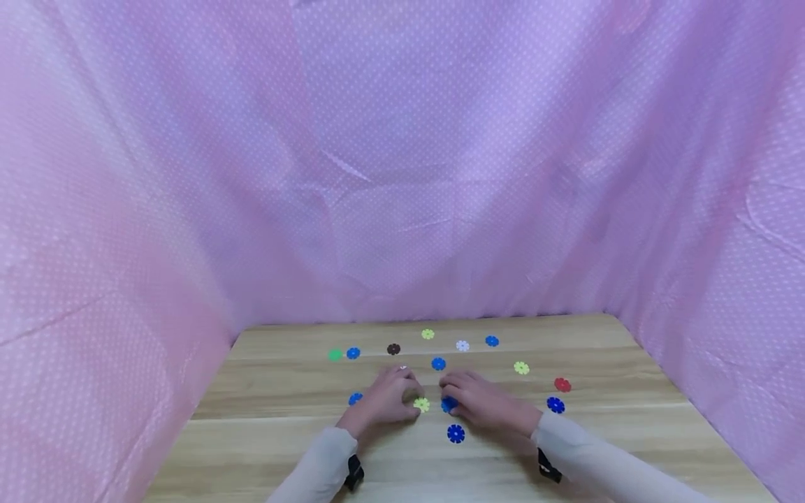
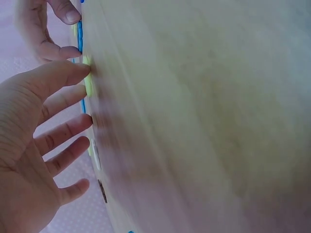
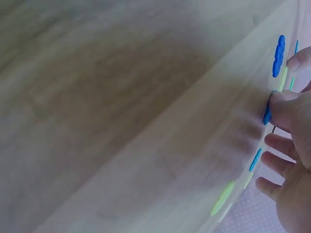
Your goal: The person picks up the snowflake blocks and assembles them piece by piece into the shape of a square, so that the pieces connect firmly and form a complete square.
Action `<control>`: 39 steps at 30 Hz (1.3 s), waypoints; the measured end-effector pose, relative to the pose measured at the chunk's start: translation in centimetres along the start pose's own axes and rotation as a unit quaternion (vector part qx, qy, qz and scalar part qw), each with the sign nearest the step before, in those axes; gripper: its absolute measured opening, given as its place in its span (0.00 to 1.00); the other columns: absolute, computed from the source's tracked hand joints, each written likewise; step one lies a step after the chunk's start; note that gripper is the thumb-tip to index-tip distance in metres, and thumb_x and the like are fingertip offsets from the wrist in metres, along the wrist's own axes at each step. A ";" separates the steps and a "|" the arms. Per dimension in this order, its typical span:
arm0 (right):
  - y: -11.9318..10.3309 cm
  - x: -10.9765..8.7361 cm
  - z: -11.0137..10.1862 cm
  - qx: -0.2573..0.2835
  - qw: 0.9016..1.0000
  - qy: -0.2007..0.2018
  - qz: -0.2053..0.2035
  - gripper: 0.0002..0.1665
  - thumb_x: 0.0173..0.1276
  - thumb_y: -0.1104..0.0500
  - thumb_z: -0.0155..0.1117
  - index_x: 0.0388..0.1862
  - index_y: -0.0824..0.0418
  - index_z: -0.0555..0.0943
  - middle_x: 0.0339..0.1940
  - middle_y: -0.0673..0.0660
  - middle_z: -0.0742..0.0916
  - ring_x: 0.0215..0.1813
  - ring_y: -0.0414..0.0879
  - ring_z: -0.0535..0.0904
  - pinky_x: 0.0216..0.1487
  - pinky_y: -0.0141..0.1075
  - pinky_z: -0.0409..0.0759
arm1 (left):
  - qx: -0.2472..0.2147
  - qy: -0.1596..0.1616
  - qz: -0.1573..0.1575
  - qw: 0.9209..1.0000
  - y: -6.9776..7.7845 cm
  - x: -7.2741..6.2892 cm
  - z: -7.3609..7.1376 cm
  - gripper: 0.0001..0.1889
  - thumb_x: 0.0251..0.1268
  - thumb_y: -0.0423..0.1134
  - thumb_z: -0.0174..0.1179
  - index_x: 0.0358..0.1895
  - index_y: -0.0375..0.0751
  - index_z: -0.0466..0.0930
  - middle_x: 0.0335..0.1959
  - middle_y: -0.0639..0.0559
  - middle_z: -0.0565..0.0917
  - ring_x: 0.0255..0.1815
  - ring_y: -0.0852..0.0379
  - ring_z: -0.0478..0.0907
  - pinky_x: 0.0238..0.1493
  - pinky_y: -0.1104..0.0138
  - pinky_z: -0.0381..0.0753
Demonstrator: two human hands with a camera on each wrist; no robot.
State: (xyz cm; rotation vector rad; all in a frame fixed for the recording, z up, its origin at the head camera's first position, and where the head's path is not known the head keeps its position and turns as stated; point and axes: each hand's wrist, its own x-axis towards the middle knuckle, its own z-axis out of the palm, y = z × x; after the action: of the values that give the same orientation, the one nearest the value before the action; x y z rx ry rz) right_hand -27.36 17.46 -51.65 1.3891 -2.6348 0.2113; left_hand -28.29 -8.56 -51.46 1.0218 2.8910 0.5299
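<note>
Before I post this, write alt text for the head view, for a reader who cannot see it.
A person's left hand holds a yellow-green flower-shaped disc and their right hand a blue disc on a wood-grain tabletop. More discs in several colors lie scattered around, and dotted pink-purple cloth hangs behind and on both sides.

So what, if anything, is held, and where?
Right hand: a blue disc, thumb and finger at its rim. Left hand: at a yellow-green disc; a grip cannot be told.
</note>
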 end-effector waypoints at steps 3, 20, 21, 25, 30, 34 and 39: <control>-0.1 -0.1 0.1 0.020 1.000 -0.005 0.016 0.19 0.71 0.55 0.67 0.58 0.58 0.79 0.67 0.60 0.82 0.70 0.56 0.76 0.72 0.53 0.74 | -0.021 0.005 -0.012 1.000 0.1 0.1 0.3 0.14 0.57 0.47 0.73 0.46 0.52 0.88 0.49 0.60 0.82 0.54 0.59 0.73 0.63 0.58 0.76; 0.3 1.3 -0.8 0.263 0.958 0.008 0.118 0.09 0.64 0.68 0.71 0.38 0.56 0.84 0.38 0.48 0.90 0.45 0.37 0.86 0.50 0.30 0.86 | -0.250 -0.001 -0.071 0.965 0.6 1.5 0.8 0.11 0.56 0.31 0.74 0.37 0.45 0.81 0.32 0.58 0.81 0.33 0.65 0.76 0.36 0.73 0.81; 0.5 1.2 -0.7 0.278 0.952 0.015 0.123 0.08 0.65 0.69 0.70 0.37 0.56 0.84 0.38 0.49 0.90 0.44 0.38 0.86 0.49 0.30 0.86 | -0.265 0.001 -0.071 0.962 0.6 1.6 0.8 0.10 0.56 0.30 0.73 0.37 0.43 0.82 0.32 0.56 0.81 0.33 0.64 0.76 0.35 0.73 0.81; 1.3 1.3 -0.5 0.335 0.930 0.048 0.143 0.06 0.66 0.69 0.69 0.38 0.59 0.85 0.38 0.52 0.90 0.43 0.40 0.86 0.49 0.30 0.86 | -0.306 0.026 -0.080 0.948 0.3 1.9 0.8 0.09 0.58 0.26 0.69 0.40 0.40 0.85 0.34 0.51 0.84 0.35 0.64 0.78 0.36 0.73 0.82; 2.1 1.4 -0.4 0.385 0.897 0.102 0.191 0.11 0.66 0.69 0.69 0.48 0.66 0.86 0.42 0.58 0.91 0.44 0.43 0.86 0.47 0.29 0.86 | -0.414 0.053 -0.119 0.901 -0.2 2.3 0.9 0.13 0.60 0.23 0.65 0.48 0.32 0.85 0.38 0.44 0.86 0.34 0.60 0.83 0.36 0.68 0.87; 2.5 1.8 -0.4 0.422 0.867 0.142 0.223 0.11 0.66 0.69 0.69 0.47 0.68 0.87 0.43 0.63 0.91 0.43 0.41 0.87 0.44 0.28 0.86 | -0.490 0.058 -0.154 0.856 -0.3 2.7 1.0 0.15 0.62 0.24 0.65 0.52 0.30 0.84 0.37 0.44 0.86 0.33 0.57 0.86 0.36 0.65 0.90; 2.9 2.4 -0.1 0.445 0.850 0.180 0.217 0.10 0.66 0.70 0.69 0.45 0.73 0.86 0.43 0.69 0.89 0.41 0.35 0.86 0.45 0.26 0.86 | -0.554 0.074 -0.172 0.811 -0.1 3.1 1.2 0.15 0.63 0.26 0.66 0.53 0.28 0.83 0.37 0.46 0.86 0.34 0.57 0.87 0.41 0.64 0.90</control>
State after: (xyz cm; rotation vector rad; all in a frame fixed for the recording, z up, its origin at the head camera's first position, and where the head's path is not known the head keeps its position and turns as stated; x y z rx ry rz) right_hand -31.07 17.12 -51.22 0.7053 -2.5175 1.7318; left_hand -30.62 -6.38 -52.35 0.2465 2.0540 1.9342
